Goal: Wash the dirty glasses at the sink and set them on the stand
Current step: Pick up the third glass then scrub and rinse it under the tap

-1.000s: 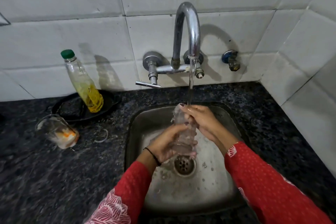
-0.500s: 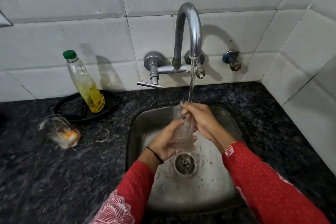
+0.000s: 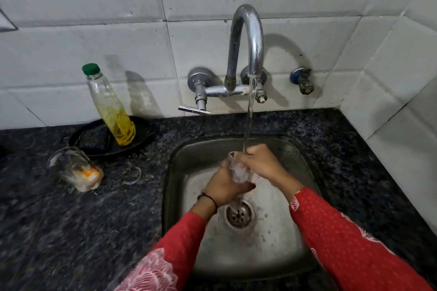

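Note:
A clear glass is held over the steel sink under water running from the tap. My left hand grips its lower part from the left. My right hand is wrapped around its upper part and rim, where the stream lands. Much of the glass is hidden by my fingers. A second glass with orange residue at the bottom stands on the dark counter to the left.
A green-capped bottle of yellow liquid stands in a black dish by the wall. The drain lies below my hands. A tap lever juts out over the counter. A small valve sits on the tiled wall.
My right hand has slid further over the top of the glass. The glass and both hands have stayed under the stream.

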`<state>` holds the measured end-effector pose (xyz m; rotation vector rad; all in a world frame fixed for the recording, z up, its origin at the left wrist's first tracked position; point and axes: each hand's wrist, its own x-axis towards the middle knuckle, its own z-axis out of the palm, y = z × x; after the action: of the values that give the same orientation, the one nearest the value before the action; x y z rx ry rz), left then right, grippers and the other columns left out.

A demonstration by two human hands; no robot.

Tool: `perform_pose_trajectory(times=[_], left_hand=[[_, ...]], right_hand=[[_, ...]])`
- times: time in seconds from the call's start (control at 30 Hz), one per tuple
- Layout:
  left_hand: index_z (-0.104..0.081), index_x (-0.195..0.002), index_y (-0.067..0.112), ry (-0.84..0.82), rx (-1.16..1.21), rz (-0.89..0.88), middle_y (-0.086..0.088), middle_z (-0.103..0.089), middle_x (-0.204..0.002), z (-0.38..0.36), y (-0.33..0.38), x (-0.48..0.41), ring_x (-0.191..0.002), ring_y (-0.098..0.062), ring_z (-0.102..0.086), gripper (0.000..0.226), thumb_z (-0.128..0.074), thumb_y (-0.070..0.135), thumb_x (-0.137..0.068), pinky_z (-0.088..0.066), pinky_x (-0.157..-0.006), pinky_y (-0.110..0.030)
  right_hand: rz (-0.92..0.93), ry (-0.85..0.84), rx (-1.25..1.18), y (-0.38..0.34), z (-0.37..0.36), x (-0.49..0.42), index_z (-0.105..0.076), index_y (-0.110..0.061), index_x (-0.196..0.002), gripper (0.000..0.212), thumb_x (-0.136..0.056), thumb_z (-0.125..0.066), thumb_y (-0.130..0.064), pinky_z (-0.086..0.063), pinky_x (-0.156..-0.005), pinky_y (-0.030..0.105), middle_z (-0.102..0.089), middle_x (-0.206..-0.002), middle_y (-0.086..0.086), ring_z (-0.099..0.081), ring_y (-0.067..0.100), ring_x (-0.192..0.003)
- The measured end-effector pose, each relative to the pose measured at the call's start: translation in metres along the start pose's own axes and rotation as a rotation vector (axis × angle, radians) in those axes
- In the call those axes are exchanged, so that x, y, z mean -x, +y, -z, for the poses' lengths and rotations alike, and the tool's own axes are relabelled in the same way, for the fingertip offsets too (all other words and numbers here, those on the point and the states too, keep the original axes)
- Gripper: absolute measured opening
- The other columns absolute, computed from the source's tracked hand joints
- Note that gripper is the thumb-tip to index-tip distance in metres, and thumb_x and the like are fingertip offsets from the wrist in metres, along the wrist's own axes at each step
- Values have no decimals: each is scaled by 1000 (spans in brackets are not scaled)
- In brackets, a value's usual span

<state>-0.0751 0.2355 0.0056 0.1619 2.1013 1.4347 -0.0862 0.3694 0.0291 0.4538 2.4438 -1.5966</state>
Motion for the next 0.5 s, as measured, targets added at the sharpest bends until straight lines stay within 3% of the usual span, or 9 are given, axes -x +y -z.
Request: perform_pose_trajectory(times=[0.03, 0.1, 0.2, 0.27, 0.33, 0.4, 0.43, 0.47, 0.5], left_hand=[[-35, -131, 26, 84, -87, -37, 2, -61, -111, -3, -1, -2, -98, -21, -65, 72, -78, 29, -73, -57, -82, -45], [-39, -129, 26, 52, 161, -46, -1, -60, -117, -1, 4, 0, -96, -19, -66, 63, -76, 26, -77, -59, -75, -43], [-57, -121, 20, -275, 682, 99, -11, -68, -111, 13, 15, 13, -85, -24, -68, 37, -65, 30, -86, -60, -64, -39], [-56, -123, 16, -374, 788, 143, -13, -68, -106, 17, 11, 14, -78, -24, -69, 42, -64, 32, -84, -59, -63, -39], [-52, -118, 21, -231, 546, 89, -7, -66, -100, 10, 7, 13, -71, -17, -70, 35, -66, 25, -86, -59, -58, -33], [-39, -119, 25, 21, 20, -63, 0, -63, -98, 4, 0, 6, -72, -14, -68, 52, -73, 20, -80, -56, -58, -29], [-35, -124, 24, 88, -129, -115, 0, -62, -101, 2, -3, 5, -78, -15, -66, 63, -76, 21, -76, -56, -64, -30], [-36, -127, 23, 88, -107, -118, -1, -63, -104, 2, -6, 4, -83, -14, -65, 67, -77, 21, -75, -55, -69, -29], [-40, -127, 22, 29, 59, -76, -2, -64, -103, 4, -4, 6, -83, -14, -65, 63, -77, 20, -75, -55, -71, -28]], right_hand=[[6, 10, -7, -1, -1, -1, -66, -10, -68, 24, -88, -66, -23, -46, -54, 22, -62, -58, 2, -57, 14, -55], [5, 0, -279, -2, -1, -2, -70, -3, -80, 17, -87, -67, -18, -50, -57, 23, -65, -62, 3, -60, 15, -58], [-21, -56, -775, -2, 3, 1, -71, -5, -83, 9, -85, -68, -14, -52, -56, 22, -65, -66, 4, -60, 11, -59], [2, -69, -802, -1, 1, 3, -70, -4, -82, 12, -86, -67, -14, -50, -56, 23, -63, -67, 5, -57, 12, -59], [7, -1, -456, -1, -3, 2, -69, 0, -79, 19, -86, -67, -17, -48, -57, 24, -63, -67, 8, -58, 14, -60], [54, 63, -126, -1, -7, 2, -66, -7, -63, 26, -86, -68, -19, -42, -51, 17, -61, -56, 3, -55, 9, -52], [76, 60, -95, -1, -8, 3, -65, -9, -59, 28, -86, -68, -19, -41, -49, 14, -60, -52, 0, -54, 6, -48], [86, 38, -153, -2, -8, 4, -66, -8, -62, 27, -87, -67, -17, -41, -48, 13, -60, -52, 0, -53, 5, -47], [82, 12, -271, -1, -7, 5, -67, -4, -68, 23, -88, -65, -15, -43, -48, 13, -60, -53, 1, -54, 6, -47]])
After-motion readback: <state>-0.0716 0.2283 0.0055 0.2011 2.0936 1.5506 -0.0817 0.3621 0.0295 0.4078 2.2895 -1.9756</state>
